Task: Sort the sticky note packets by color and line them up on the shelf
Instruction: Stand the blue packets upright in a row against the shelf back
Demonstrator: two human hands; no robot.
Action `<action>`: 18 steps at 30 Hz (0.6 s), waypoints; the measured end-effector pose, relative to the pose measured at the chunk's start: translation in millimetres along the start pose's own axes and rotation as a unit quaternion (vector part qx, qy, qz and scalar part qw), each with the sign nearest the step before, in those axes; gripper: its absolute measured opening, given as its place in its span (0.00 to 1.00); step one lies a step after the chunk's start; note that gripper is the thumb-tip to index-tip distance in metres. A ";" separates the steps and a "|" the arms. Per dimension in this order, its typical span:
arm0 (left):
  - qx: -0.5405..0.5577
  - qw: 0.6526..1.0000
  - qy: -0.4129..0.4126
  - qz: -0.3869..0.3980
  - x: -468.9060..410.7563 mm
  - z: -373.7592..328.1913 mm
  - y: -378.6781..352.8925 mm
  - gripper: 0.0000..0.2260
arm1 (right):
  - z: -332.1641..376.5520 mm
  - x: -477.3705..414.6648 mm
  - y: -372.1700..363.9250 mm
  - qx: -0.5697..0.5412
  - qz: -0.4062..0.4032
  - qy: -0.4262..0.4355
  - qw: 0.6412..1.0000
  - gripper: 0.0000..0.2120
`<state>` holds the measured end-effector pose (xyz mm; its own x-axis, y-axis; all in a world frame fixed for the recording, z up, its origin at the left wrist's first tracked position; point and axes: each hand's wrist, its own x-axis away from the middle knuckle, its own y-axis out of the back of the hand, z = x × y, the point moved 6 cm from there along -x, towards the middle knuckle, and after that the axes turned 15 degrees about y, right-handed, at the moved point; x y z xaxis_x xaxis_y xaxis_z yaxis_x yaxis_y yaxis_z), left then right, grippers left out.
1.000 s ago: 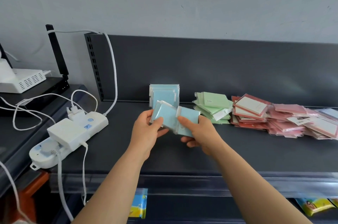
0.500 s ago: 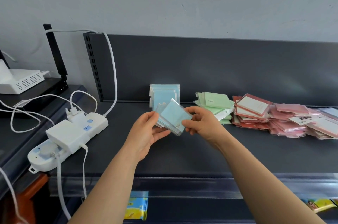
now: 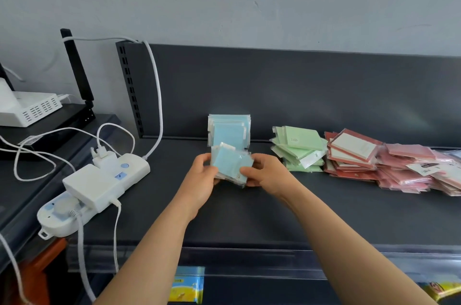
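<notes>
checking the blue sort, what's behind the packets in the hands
An upright stack of blue packets against the back panel; the held packets cover its lower edge.

Light: I see soft, even brightness; pale sheen on the back panel (image 3: 411,117) beyond the right hand (image 3: 265,175).
Edges: visibly bowed.

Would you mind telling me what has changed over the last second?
The blue packets, fanned apart a second ago, are now gathered into one bundle; the left hand and right hand still grip it. The upright blue row, green pile and red pile have not moved.
</notes>
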<state>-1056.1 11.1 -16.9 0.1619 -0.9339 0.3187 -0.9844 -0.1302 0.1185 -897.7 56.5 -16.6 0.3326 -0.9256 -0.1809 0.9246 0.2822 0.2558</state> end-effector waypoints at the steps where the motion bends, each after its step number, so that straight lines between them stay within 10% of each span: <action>1: -0.060 0.998 -0.015 -0.025 -2.8 -3.5 1.5 0.14 | -0.1 -3.9 1.3 0.022 -0.012 0.014 1.000 0.13; 18: -0.343 0.925 -0.062 -0.154 -73.0 -24.2 -4.6 0.12 | -18.1 -53.7 -7.0 0.342 -0.020 0.022 0.939 0.21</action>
<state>-1061.7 87.9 -18.0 0.3759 -0.9243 0.0664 -0.6108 -0.1932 0.7678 -918.6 108.8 -25.9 0.3210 -0.9163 -0.2394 0.6064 0.0047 0.7951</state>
